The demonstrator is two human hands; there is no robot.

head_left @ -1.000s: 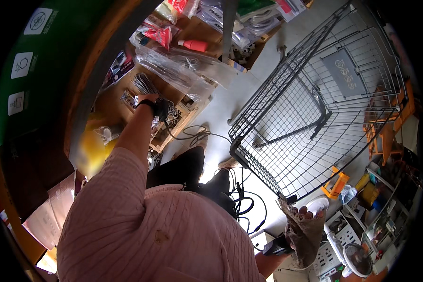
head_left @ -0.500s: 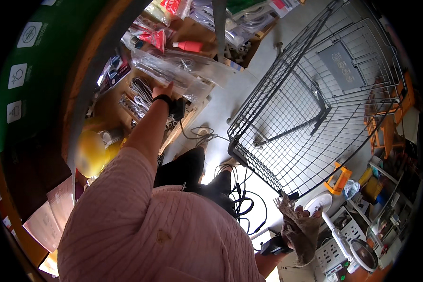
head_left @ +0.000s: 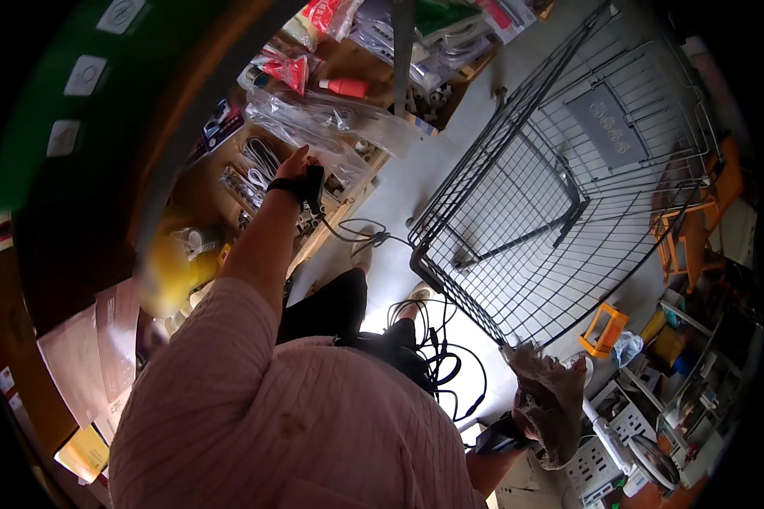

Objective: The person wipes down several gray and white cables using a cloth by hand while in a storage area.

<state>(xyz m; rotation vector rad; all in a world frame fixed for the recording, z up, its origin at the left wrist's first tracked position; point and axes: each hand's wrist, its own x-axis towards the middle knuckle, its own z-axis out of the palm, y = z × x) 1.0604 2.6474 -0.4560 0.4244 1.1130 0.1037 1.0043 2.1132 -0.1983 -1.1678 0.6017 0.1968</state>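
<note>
My left hand (head_left: 295,163) reaches over a low shelf of goods on the left, its fingers curled at the edge of a long clear plastic bag (head_left: 348,123). The fingertips are partly hidden there. Beside that hand lie coiled white cables (head_left: 259,161), and past the bag are a red bottle (head_left: 345,87) and a red-and-clear packet (head_left: 289,72). Low on the right, my right hand (head_left: 575,366) is closed around a crumpled brown cloth (head_left: 552,411); the cloth covers most of the hand. Both wrists wear black straps with small boxes.
A black wire shopping cart (head_left: 535,204) stands on the grey floor at right. Black cables (head_left: 450,365) loop near my legs. An orange frame (head_left: 604,331), a white fan (head_left: 654,458) and cluttered racks sit at lower right. A dark post (head_left: 403,51) crosses the shelf.
My left hand has drawn slightly back toward me, and its fingers look more curled. The cloth in my right hand has shifted a little. The whole view has tilted slightly.
</note>
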